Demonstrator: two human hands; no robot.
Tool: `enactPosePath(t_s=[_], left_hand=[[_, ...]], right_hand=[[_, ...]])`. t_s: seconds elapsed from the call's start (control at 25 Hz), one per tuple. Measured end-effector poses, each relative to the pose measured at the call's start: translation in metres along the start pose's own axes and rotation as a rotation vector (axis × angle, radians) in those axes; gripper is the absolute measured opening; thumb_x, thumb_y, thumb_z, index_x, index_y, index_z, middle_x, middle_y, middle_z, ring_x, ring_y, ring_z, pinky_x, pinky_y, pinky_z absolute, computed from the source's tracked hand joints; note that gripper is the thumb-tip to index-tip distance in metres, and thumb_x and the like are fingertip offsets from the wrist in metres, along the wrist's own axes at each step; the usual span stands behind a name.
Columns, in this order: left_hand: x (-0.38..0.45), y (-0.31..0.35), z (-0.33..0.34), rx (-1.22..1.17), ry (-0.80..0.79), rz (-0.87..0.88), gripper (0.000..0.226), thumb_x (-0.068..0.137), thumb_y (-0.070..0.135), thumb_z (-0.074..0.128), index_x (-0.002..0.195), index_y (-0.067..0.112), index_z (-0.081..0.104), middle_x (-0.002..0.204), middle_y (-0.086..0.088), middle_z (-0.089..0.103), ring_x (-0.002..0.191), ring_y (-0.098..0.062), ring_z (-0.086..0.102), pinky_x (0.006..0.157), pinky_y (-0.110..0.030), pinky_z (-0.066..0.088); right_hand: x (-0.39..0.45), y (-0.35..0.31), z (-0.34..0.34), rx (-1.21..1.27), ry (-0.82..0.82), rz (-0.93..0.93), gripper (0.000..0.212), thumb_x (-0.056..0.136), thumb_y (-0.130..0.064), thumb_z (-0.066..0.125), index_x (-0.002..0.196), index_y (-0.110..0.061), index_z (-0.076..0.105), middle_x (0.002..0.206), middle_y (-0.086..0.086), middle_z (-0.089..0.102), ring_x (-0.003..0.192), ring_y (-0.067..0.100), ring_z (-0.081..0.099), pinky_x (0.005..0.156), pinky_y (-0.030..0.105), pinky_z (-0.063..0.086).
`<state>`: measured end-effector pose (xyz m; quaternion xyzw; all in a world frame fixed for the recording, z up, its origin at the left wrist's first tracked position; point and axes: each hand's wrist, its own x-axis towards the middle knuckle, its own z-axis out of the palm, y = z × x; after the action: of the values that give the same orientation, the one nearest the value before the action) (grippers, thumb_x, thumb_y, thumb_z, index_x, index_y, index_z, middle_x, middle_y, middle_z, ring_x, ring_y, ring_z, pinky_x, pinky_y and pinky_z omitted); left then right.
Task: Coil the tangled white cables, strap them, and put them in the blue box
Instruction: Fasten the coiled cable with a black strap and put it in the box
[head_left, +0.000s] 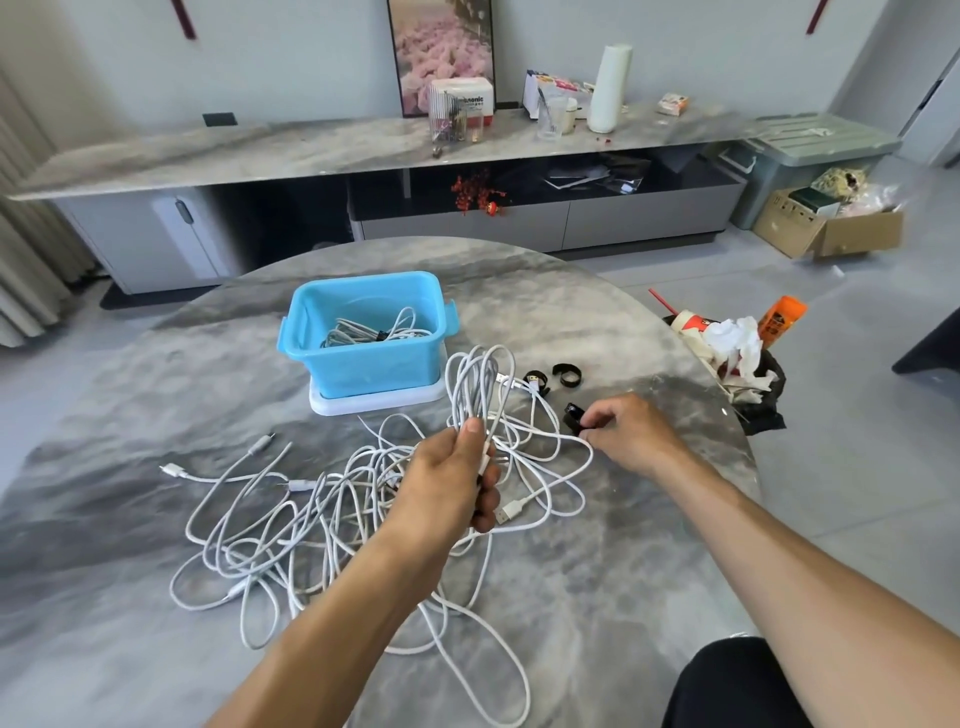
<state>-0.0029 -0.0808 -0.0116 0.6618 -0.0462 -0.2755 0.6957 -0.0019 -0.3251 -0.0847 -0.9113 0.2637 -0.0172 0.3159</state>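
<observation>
Centrally, left hand gripped a coil below the box; right hand pinched a strap at centre right.

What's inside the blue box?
The blue box holds coiled white cables with a dark strap around them. The box's front wall hides whatever lies lower down.

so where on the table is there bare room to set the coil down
Bare marble left of the blue box and along the near left table edge. Crowded: the tangle at centre and the black straps right of the box.
</observation>
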Motion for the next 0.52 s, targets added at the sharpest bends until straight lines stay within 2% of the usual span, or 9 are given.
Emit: enactPosePath(t_s=[0.12,0.24,0.36,0.44,0.52], left_hand=[[-0.001,-0.003,0.002,0.003,-0.011,-0.011,0.032,0.105,0.034,0.04,0.082,0.012,0.041,0.063,-0.002,0.047,0.049,-0.014,0.041,0.043,-0.026,0.033],[0.0,-0.003,0.001,0.002,-0.015,-0.002,0.032,0.105,0.034,0.04,0.082,0.011,0.042,0.063,-0.002,0.048,0.049,-0.014,0.041,0.043,-0.025,0.034],[-0.002,0.0,0.001,0.002,-0.012,0.012,0.032,0.105,0.033,0.04,0.08,0.012,0.042,0.061,0.0,0.047,0.047,-0.013,0.041,0.042,-0.025,0.033],[-0.004,0.002,0.003,-0.001,-0.007,0.009,0.032,0.105,0.033,0.041,0.08,0.012,0.042,0.062,-0.001,0.047,0.047,-0.013,0.041,0.042,-0.025,0.032],[-0.006,0.004,0.004,-0.008,-0.001,0.006,0.032,0.105,0.033,0.041,0.08,0.013,0.041,0.063,-0.002,0.047,0.047,-0.013,0.041,0.042,-0.025,0.032]], right_hand=[[0.002,-0.006,-0.001,0.155,0.064,0.019,0.011,0.092,-0.018,0.062,0.083,-0.023,0.059,0.088,-0.002,0.061,0.084,0.019,0.056,0.071,0.028,0.037],[0.001,-0.017,-0.004,0.426,0.11,-0.043,0.014,0.096,-0.017,0.055,0.084,-0.024,0.056,0.087,-0.001,0.069,0.079,0.016,0.06,0.069,0.03,0.041],[-0.011,-0.029,-0.003,0.511,0.033,-0.118,0.013,0.099,-0.007,0.051,0.093,-0.017,0.057,0.075,0.004,0.068,0.062,0.005,0.062,0.061,0.022,0.046],[-0.018,-0.035,-0.001,0.542,-0.017,-0.135,0.014,0.098,-0.006,0.055,0.09,-0.017,0.058,0.065,0.003,0.063,0.053,0.009,0.058,0.051,0.022,0.041],[-0.023,-0.039,-0.002,0.565,-0.053,-0.131,0.016,0.096,-0.007,0.061,0.083,-0.017,0.06,0.059,0.004,0.059,0.051,0.014,0.055,0.05,0.025,0.039]])
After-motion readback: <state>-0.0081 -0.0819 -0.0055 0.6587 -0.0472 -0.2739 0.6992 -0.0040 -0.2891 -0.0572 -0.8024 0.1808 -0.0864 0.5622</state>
